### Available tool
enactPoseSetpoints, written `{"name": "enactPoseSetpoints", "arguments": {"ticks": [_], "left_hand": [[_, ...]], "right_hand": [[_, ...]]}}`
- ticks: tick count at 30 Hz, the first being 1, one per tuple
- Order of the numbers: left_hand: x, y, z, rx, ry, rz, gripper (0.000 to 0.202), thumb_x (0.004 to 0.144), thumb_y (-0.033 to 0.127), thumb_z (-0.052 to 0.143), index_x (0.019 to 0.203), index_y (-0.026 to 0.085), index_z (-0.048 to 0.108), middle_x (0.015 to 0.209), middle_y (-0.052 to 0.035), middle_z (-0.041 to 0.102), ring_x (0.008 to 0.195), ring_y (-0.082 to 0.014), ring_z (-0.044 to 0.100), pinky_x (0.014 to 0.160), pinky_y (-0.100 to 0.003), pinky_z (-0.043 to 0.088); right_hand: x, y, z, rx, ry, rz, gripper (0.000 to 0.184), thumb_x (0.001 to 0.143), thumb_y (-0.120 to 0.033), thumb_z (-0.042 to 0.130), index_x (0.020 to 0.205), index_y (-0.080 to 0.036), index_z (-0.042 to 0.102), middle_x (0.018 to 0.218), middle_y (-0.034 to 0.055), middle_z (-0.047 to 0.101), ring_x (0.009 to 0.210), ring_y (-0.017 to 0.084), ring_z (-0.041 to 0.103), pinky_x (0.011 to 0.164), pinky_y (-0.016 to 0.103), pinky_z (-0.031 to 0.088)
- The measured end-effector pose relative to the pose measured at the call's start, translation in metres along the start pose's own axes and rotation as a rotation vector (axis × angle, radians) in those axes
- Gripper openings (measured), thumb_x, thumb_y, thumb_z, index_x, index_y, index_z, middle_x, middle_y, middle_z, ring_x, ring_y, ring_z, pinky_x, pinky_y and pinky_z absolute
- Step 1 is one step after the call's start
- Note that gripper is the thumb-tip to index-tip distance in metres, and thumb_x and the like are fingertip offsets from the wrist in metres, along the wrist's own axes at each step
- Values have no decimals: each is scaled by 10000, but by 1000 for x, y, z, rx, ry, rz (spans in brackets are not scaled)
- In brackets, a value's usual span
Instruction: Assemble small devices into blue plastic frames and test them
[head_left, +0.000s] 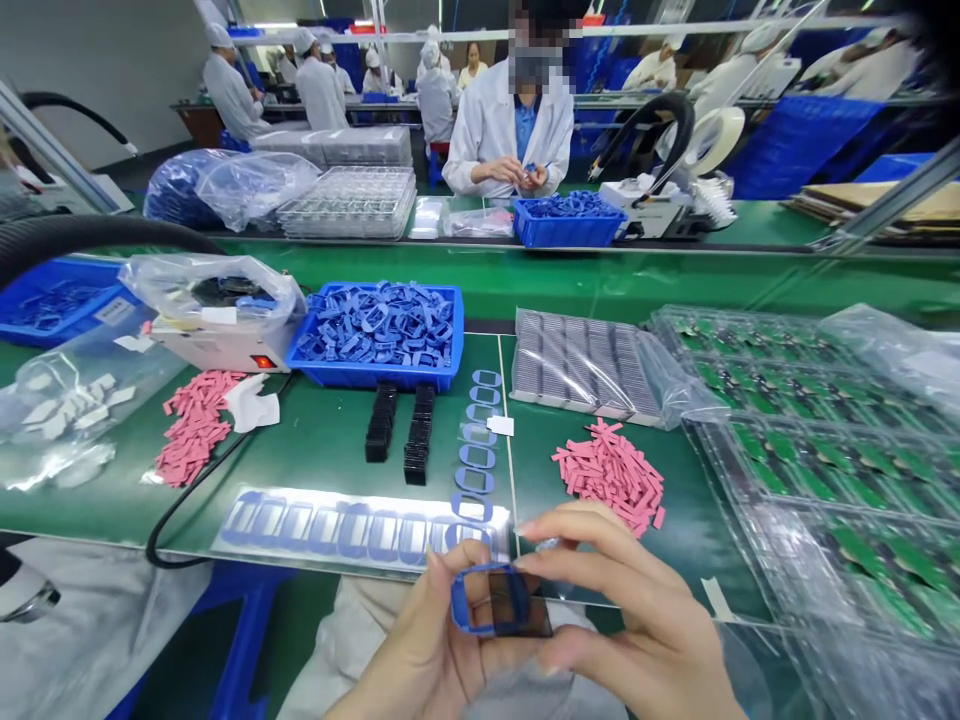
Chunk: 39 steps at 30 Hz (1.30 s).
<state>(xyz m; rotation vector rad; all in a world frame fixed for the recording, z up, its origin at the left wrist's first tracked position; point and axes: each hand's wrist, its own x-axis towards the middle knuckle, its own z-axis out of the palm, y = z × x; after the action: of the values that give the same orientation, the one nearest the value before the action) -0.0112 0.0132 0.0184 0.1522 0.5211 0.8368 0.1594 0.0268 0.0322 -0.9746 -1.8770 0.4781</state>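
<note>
My left hand (420, 640) and my right hand (622, 600) hold a small dark glass panel (517, 605) between them at the bottom of the view. A blue rubber frame (465, 600) runs around the panel's edge, pinched by the fingers of both hands. Just beyond my fingertips, a row of blue oval gaskets (476, 450) lies on the green mat. To the left of my left hand is a shiny liner sheet of blue gaskets (352, 530). A pile of pink strips (611, 475) lies beyond my right hand.
A blue crate of blue frames (379, 340) stands beyond the gaskets, beside stacks of black parts (397, 430). Clear trays of green circuit boards (825, 480) fill the right side. A co-worker in a white coat (510, 130) works at the facing bench.
</note>
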Motion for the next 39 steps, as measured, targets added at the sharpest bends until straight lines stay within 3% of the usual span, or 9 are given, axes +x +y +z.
{"name": "enactPoseSetpoints", "arguments": {"ticks": [4, 11, 16, 19, 22, 25, 28, 32, 39], "left_hand": [[0, -6, -4, -61, -8, 8, 403, 707, 523, 652, 919, 181, 682, 842, -61, 766, 799, -175, 722, 730, -271, 545], [-4, -11, -8, -43, 16, 6, 439, 668, 541, 673, 928, 188, 691, 794, -56, 753, 787, -185, 708, 685, -256, 531], [-3, -8, -7, -47, 13, 3, 463, 654, 543, 694, 928, 170, 700, 840, -64, 754, 767, -168, 708, 756, -256, 523], [-1, -9, -9, -38, 2, 8, 464, 655, 559, 687, 929, 185, 692, 803, -55, 756, 746, -161, 712, 695, -230, 519], [1, -12, -12, 39, -9, 78, 470, 679, 591, 642, 946, 207, 694, 781, -62, 762, 741, -178, 714, 681, -249, 513], [2, -15, -15, 139, -15, 215, 541, 632, 600, 676, 1055, 263, 672, 797, -63, 760, 758, -223, 712, 753, -338, 517], [1, -20, -18, 225, 48, 341, 545, 576, 504, 780, 1079, 329, 666, 907, -56, 751, 828, -260, 699, 811, -391, 510], [0, -25, -20, 292, 146, 434, 354, 612, 449, 785, 927, 296, 735, 983, -71, 738, 854, -275, 688, 807, -390, 524], [-1, -24, -24, 263, 189, 468, 355, 572, 468, 798, 875, 287, 760, 1007, -68, 715, 914, -280, 667, 777, -342, 541]], "right_hand": [[1, -3, 0, -91, -21, -49, 297, 841, -483, 550, 919, -228, 682, 928, 68, 690, 871, 184, 651, 705, 284, 563], [-5, -4, 2, -184, -73, -121, 294, 831, -472, 574, 969, -234, 676, 1009, 88, 680, 915, 206, 647, 759, 320, 555], [-9, -3, 2, -204, -121, -70, 559, 771, -599, 552, 1200, -242, 575, 1098, 111, 658, 974, 238, 643, 813, 345, 546], [-9, -4, 2, -210, -144, -63, 422, 806, -516, 591, 1124, -239, 615, 1073, 100, 667, 964, 228, 649, 798, 327, 552], [-8, -5, 4, -196, -141, -67, 249, 823, -397, 631, 993, -217, 657, 1028, 92, 680, 945, 214, 650, 775, 311, 558], [-8, -5, 8, -152, -100, -3, 237, 819, -397, 635, 968, -215, 666, 998, 94, 679, 918, 218, 652, 735, 316, 566], [-6, -6, 15, -97, -62, 57, 229, 831, -392, 620, 978, -226, 676, 995, 91, 676, 895, 214, 654, 707, 312, 573], [-4, -7, 20, -58, -34, 70, 252, 824, -410, 622, 987, -226, 678, 978, 86, 685, 887, 211, 657, 727, 320, 575], [-5, -10, 20, -37, -61, 74, 220, 839, -397, 610, 959, -218, 652, 997, 80, 675, 904, 194, 646, 753, 307, 563]]}}
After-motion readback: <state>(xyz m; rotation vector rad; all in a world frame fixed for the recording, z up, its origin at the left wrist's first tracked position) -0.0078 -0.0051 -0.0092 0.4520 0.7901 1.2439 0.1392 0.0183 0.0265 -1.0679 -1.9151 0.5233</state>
